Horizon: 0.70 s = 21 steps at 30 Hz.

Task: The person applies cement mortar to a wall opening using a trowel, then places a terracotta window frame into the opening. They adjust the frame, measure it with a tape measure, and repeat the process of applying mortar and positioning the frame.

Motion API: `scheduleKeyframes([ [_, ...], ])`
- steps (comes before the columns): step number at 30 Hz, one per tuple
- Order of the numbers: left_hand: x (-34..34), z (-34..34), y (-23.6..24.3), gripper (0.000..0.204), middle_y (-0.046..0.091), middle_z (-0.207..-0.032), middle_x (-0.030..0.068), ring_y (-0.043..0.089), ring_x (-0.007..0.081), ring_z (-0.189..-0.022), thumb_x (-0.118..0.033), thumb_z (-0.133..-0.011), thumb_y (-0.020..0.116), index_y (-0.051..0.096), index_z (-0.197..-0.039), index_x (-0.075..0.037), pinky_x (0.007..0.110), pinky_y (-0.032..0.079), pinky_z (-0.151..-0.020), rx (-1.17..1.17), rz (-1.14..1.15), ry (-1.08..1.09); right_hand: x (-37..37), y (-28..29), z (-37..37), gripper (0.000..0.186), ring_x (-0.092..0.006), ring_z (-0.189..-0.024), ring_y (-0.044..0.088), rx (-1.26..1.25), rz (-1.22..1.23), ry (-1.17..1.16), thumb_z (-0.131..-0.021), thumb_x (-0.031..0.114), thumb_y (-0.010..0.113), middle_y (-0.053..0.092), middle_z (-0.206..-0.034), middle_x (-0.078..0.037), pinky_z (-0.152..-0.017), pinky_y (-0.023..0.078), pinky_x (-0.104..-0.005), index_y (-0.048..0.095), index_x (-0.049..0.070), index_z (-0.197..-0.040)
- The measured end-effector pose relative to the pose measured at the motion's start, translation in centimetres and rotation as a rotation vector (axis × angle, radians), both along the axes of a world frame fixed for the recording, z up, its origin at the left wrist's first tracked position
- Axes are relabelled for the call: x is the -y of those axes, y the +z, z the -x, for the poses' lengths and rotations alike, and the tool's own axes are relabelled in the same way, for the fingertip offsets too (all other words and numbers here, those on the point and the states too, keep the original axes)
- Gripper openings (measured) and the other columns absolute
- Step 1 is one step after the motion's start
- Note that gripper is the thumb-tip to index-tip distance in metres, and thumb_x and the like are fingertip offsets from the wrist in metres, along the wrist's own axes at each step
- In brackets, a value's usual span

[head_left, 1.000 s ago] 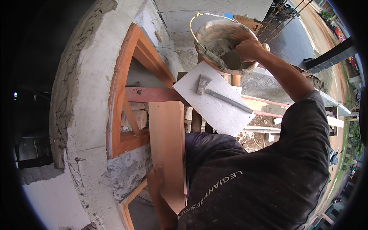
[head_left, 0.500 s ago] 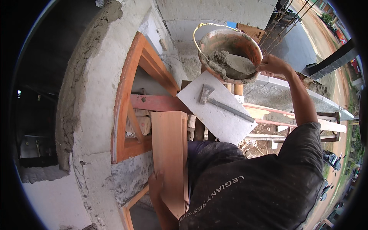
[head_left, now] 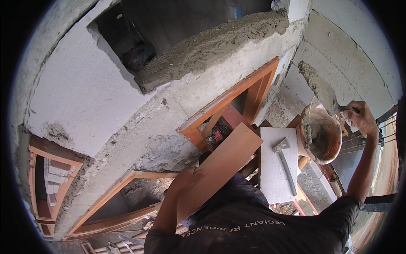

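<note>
My right hand (head_left: 360, 118) is closed round the handle of a trowel (head_left: 329, 98). Wet grey mortar (head_left: 308, 75) lies along the raised blade, which points up and left beside the rim of a mortar-smeared bucket (head_left: 336, 155). My left hand (head_left: 186, 181) grips a long reddish-brown wooden board (head_left: 230, 161) near its lower end. The board slants up to the right across my lap. Between board and bucket, a hatchet-like hammer (head_left: 286, 167) with a grey handle rests on a white slab (head_left: 269, 186).
A rough wall has a ledge (head_left: 211, 44) topped with coarse mortar. Set into it are an orange-brown wooden frame (head_left: 228, 101) close to the board and another frame (head_left: 114, 190) at lower left. Steel rods (head_left: 384, 135) stick out at the right, behind my arm.
My right hand has lifted the trowel out of the bucket, mortar on its blade. The view has swung left, and the board now slants with its broad face turned up.
</note>
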<state>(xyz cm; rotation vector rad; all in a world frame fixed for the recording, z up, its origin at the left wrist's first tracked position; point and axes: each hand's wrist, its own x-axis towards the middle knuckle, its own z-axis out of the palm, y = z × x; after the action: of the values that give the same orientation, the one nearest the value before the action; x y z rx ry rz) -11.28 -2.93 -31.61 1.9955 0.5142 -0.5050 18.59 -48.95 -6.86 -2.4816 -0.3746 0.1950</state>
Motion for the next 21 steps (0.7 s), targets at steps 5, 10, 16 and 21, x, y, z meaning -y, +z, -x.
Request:
scheduleKeyframes([
  [5,-0.7,0.7,-1.5,0.069,0.066,-0.090,0.0215,0.064,0.0322,-0.087,-0.062,-0.079,0.056,0.066,-0.098,0.003,0.039,0.046,-0.078,0.002,-0.129,-0.020,-15.3,7.4,-4.4,0.036,-0.0086,-0.051,0.048,0.237,0.017,0.445,-0.072,0.039,0.070,0.050,-0.056,0.000,-0.044,0.039,-0.0253,0.062,0.004,-0.070],
  [10,-0.8,1.2,-1.4,0.068,0.067,-0.091,0.0210,0.065,0.0319,-0.089,-0.063,-0.079,0.055,0.066,-0.100,0.002,0.039,0.047,-0.079,0.001,-0.124,-0.014,-26.9,9.5,-3.6,0.037,-0.0139,-0.060,0.059,0.981,0.092,0.705,-0.077,0.038,0.071,0.058,-0.065,-0.005,-0.056,0.046,-0.0322,0.063,0.001,-0.080],
  [16,-0.7,1.1,-0.2,0.065,0.067,-0.090,0.0196,0.065,0.0310,-0.088,-0.062,-0.080,0.055,0.067,-0.102,-0.001,0.039,0.047,-0.079,-0.002,-0.108,-0.004,-29.4,9.6,-0.8,0.046,-0.0143,-0.065,0.062,1.240,0.221,0.592,-0.077,0.041,0.072,0.061,-0.070,-0.008,-0.058,0.049,-0.0298,0.066,0.002,-0.099],
  [21,-1.2,1.0,0.0,0.065,0.067,-0.090,0.0192,0.066,0.0309,-0.087,-0.061,-0.081,0.055,0.067,-0.101,0.000,0.039,0.047,-0.079,0.047,-0.094,-0.017,-31.5,14.4,3.1,0.047,-0.0118,-0.056,0.058,0.520,0.421,0.591,-0.085,0.045,0.062,0.057,-0.057,-0.005,-0.050,0.046,-0.0279,0.067,-0.001,-0.083],
])
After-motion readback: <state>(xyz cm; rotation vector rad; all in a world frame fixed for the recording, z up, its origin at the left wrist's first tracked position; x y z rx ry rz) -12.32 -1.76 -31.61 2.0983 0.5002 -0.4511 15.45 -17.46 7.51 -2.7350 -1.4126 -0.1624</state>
